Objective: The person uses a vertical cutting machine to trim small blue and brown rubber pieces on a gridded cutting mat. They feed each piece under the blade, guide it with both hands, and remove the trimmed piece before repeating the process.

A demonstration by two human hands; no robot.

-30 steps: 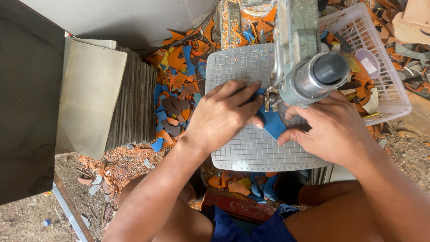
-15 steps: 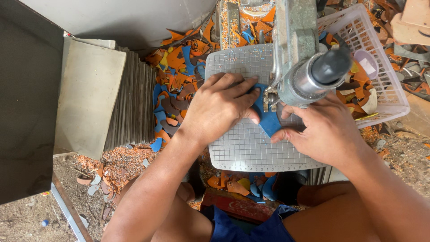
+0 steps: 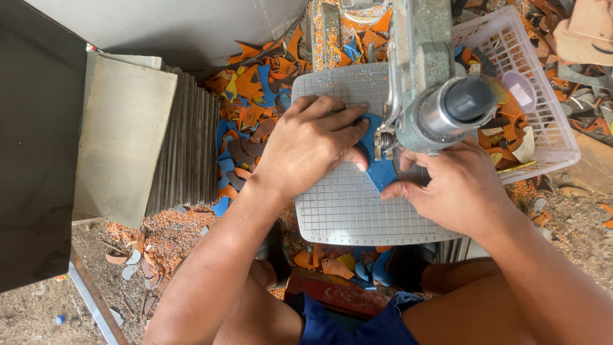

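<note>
Head view, looking down on a small cutting machine with a gridded work plate. A blue sheet piece lies flat on the plate, near its right edge and directly under the machine's cutting head, a grey metal cylinder with a dark cap that hides part of the piece. The left hand rests palm-down on the plate at the upper left of the blue piece; its fingers are extended and slightly spread, their tips pressing the piece's left edge, with the thumb bent against its lower left side. The right hand lies at the plate's right edge, below the cutting head; its fingers are curled and held close together, the tips pressing down on the lower right part of the blue piece. Neither hand lifts the piece; both hold it flat against the plate. A white plastic basket stands just beside the plate's right edge and holds offcuts. Orange, blue and brown scraps litter the floor beyond the plate's left edge and below its near edge. A stack of thin grey sheets stands well to the left, next to a large pale board.
</note>
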